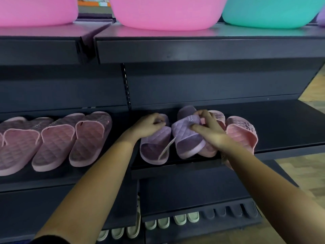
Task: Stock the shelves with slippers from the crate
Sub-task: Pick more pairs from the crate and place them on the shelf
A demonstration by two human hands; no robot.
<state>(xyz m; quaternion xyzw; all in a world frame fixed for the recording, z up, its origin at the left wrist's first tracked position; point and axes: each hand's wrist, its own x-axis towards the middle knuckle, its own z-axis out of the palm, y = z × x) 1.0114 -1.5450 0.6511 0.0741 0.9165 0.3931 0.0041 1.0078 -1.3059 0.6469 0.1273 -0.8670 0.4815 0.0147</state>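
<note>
Slippers, quilted, lilac, one pair: both are on the middle shelf (281, 124), in the right-hand bay, toes toward the back panel.

- Left lilac slipper (155, 147): lies flat near the bay's left edge, with a pale strip lying across its right side.
- Left hand (151, 125): fingers curled over the toe end of this slipper, gripping it.
- Right lilac slipper (188, 138): just beside the first, tilted, its right side riding up on a pink slipper underneath (219, 115).
- Right hand (211, 131): thumb on the quilted strap and fingers hooked over the strap's far edge, holding it (the hand hides part of the pink one below).
- Far pink slipper (242, 132): same bay, to the right of the hand, with a dark mark on its strap.
- Row of pink slippers (52, 140): left bay, same level, laid side by side and close together.
- Upper shelf (193, 48): carries a pink basin (167, 13) and a teal basin (270, 11), with a second pink one at far left.
- Below: pale green slippers (179, 219) and dark slippers (233, 210), standing in rows.
- Wood-patterned floor (302, 173): at right.
</note>
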